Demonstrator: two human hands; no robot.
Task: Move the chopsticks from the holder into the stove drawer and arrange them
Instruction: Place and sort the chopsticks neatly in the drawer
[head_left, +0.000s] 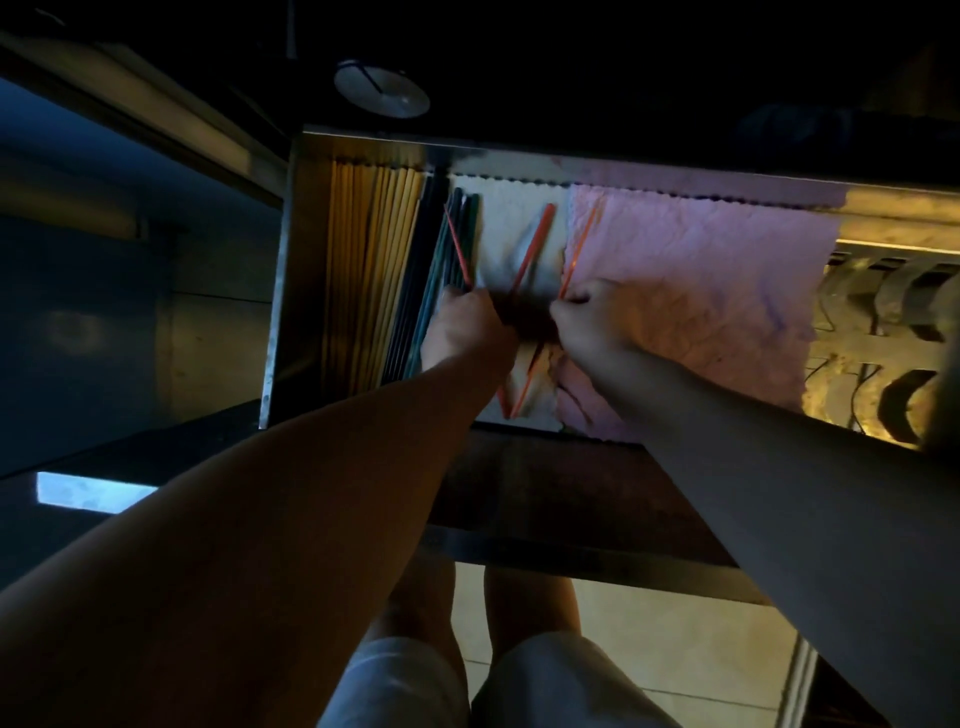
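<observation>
Your left hand (467, 325) pinches 1 red chopstick (458, 252), your right hand (589, 317) 1 orange chopstick (579, 254). Light, stiff, probably slick: you'd do best pinching mid-shaft so they can't swivel.

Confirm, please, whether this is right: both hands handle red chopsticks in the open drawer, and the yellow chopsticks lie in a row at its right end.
Not quite: the head view shows the yellow chopsticks in a row at the drawer's left end. The rest holds: the left hand and right hand both handle red chopsticks in the open drawer.
</observation>
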